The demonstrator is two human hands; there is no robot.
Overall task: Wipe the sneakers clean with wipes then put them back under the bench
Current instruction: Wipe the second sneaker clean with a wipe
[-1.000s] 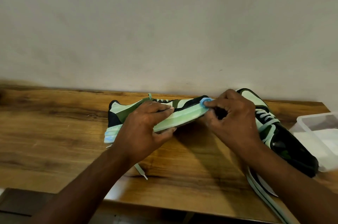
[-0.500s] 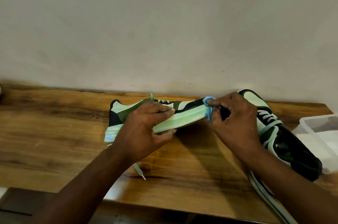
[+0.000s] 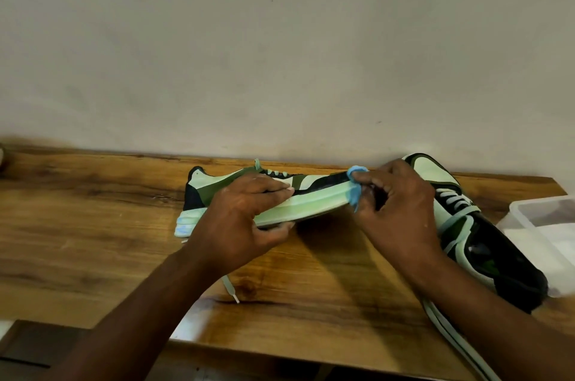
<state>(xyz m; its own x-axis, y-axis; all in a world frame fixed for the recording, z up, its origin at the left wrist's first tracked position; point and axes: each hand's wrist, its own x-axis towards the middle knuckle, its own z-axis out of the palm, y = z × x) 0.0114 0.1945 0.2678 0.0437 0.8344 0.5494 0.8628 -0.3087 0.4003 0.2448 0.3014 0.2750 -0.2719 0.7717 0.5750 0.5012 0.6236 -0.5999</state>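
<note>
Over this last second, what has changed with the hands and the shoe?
The right hand drew the blue wipe from the top of the shoe's toe down over the front of its sole. The left hand kept its grip on the held shoe; the second shoe and plastic box stayed put.

Left hand grips sneaker; right hand pinches blue wipe at its toe

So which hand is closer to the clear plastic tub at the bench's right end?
Right. The right hand pinches a blue wipe nearer the clear plastic tub; the left hand grips the sneaker's middle, farther away.
</note>
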